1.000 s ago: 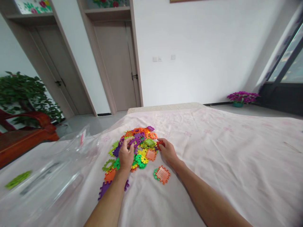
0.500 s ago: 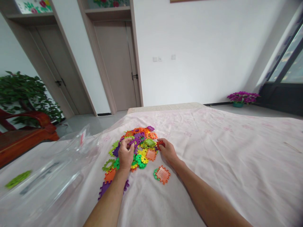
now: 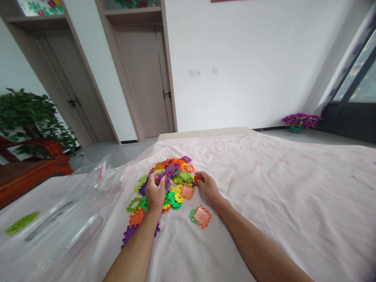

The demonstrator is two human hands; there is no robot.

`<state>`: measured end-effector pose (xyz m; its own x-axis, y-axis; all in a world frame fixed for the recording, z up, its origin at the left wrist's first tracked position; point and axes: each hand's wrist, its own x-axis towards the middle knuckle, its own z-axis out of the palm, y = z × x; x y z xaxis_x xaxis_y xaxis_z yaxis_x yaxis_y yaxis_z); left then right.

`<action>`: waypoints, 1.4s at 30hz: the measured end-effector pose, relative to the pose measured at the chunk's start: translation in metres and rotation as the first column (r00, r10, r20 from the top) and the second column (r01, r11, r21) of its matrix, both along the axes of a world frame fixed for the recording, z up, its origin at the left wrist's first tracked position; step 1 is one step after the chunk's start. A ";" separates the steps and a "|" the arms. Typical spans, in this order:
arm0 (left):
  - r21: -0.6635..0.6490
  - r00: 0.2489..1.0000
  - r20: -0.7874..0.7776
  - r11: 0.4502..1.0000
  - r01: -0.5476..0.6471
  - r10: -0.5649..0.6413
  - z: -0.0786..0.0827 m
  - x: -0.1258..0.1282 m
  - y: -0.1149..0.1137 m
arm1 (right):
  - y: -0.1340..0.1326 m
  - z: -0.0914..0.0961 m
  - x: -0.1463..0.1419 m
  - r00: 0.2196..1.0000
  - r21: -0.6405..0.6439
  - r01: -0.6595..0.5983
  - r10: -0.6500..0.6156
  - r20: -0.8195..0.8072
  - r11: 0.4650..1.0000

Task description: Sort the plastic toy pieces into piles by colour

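Now, left hand (image 3: 154, 192) pinches purple piece (image 3: 162, 176), right hand (image 3: 208, 187) grips red piece (image 3: 199, 178) (pile (image 3: 180, 188) between them); a snagged lift might scatter it.

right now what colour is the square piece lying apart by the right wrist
Orange square piece, a green one peeking from under it; head view.
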<state>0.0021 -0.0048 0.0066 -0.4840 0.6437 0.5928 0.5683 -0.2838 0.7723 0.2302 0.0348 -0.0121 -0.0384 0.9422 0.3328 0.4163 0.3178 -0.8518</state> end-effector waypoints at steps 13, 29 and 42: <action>-0.016 0.991 -0.101 0.996 -0.091 0.089 0.006 0.000 -0.007 | -0.002 0.004 0.001 1.000 0.018 -0.002 0.002 0.013 1.000; 0.028 0.994 -0.093 0.998 -0.060 0.063 0.006 0.003 -0.006 | -0.002 0.002 0.000 1.000 0.009 -0.005 0.005 0.003 1.000; 0.017 0.990 -0.111 0.996 -0.085 0.086 0.011 0.008 -0.009 | 0.000 0.001 0.001 1.000 0.013 -0.010 0.010 -0.001 1.000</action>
